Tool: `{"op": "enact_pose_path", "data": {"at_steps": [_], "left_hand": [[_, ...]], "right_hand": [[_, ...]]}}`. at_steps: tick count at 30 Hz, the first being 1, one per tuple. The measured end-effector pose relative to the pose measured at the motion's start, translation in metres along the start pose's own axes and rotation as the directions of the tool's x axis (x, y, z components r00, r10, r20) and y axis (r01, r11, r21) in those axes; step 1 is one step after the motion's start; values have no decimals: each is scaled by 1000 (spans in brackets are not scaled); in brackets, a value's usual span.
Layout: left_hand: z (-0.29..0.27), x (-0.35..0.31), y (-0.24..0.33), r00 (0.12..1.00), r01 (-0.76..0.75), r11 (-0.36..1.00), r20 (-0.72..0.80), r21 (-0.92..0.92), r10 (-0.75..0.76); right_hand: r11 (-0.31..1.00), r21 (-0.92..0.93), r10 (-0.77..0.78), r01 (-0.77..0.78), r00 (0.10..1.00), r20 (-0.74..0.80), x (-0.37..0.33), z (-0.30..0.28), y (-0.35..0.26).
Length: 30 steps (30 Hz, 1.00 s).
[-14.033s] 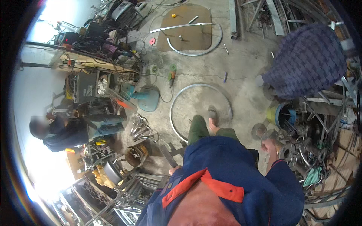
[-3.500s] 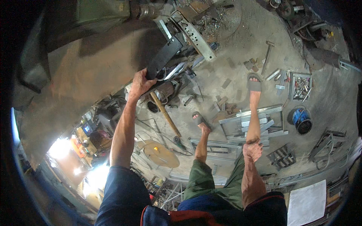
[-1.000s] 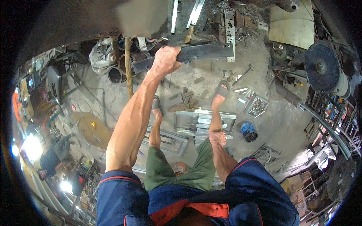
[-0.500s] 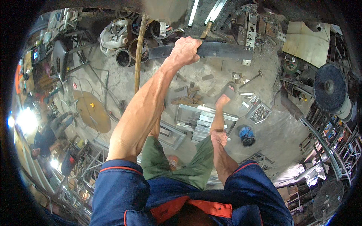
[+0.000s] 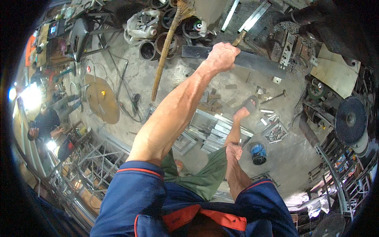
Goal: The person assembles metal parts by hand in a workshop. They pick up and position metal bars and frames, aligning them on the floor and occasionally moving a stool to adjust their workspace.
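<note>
The left hand (image 5: 222,56) was closed tight around a long dark flat steel bar (image 5: 252,60), fingers wrapped over its top edge, the arm stretched out straight from the shoulder. The bar ran level to both sides of the fist, a short end toward the left and a much longer length toward the right, held up above the concrete floor (image 5: 169,75). The right hand (image 5: 235,151) hung low by the green shorts (image 5: 205,177), loosely curled and holding nothing. Beneath the bar a sandalled foot (image 5: 245,110) rested on the floor beside a stack of bright metal channels (image 5: 215,130). A broom handle (image 5: 164,59) slanted just left of the bar's short end, near several metal rings (image 5: 158,41). A small blue tub (image 5: 258,153) sat near the right hand.
</note>
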<state>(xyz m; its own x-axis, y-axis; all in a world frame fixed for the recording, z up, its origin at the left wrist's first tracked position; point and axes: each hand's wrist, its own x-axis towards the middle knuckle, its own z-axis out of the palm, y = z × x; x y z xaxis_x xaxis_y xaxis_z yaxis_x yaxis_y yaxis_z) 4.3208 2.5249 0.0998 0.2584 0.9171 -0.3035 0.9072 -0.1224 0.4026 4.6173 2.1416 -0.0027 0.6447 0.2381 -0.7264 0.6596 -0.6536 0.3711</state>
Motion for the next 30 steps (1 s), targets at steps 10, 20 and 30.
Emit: {"op": "enact_pose_path", "data": {"at_steps": [10,20,30], "left_hand": [[3,7,2,1000,-18,1000,-26,16,18],[-6,7,6,1000,10,1000,26,-27,-9],[7,15,-4,1000,-18,998,-13,64,19]], "right_hand": [[992,-19,126,-125,991,51,28,23,8],[995,-28,98,-97,995,25,-3,-9,-9],[996,63,53,-55,998,34,-8,-5,-4]]}}
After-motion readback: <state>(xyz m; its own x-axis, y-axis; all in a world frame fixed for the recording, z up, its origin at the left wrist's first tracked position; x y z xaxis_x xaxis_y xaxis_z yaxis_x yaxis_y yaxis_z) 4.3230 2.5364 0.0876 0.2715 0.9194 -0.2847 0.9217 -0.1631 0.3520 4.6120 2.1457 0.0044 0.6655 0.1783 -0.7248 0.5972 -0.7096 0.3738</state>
